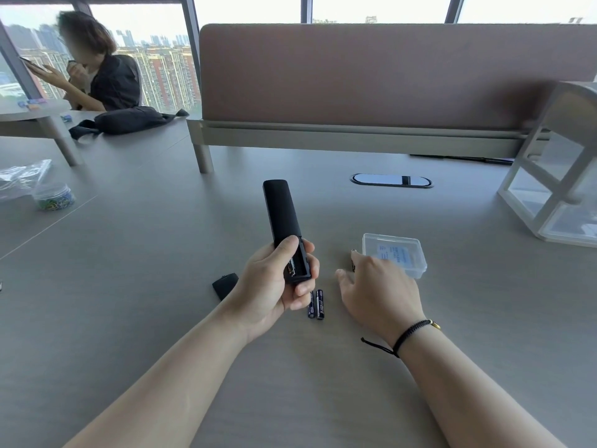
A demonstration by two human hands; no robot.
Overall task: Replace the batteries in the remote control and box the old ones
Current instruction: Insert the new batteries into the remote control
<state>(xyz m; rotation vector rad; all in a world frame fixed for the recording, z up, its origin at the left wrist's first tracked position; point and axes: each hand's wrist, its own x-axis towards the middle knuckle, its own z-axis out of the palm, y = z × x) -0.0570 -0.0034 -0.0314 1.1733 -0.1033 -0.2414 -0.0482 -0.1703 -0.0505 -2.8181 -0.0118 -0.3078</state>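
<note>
My left hand (271,286) grips the lower end of a black remote control (281,211), held back side up above the table. Its battery compartment (295,265) is uncovered, with a metal contact showing inside. The black battery cover (224,284) lies on the table to the left of that hand. Two dark batteries (316,303) lie side by side on the table between my hands. My right hand (378,282) is down on the table next to a clear plastic box (395,253) with its lid on. A small dark object (353,257) shows at its fingertips, mostly hidden.
A padded desk divider (387,76) runs across the back, with an oval cable port (391,180) in front of it. A white frame shelf (555,176) stands at right. A tub of coloured clips (55,197) and a plastic bag sit at left. A person sits at far left behind a black bag (129,119).
</note>
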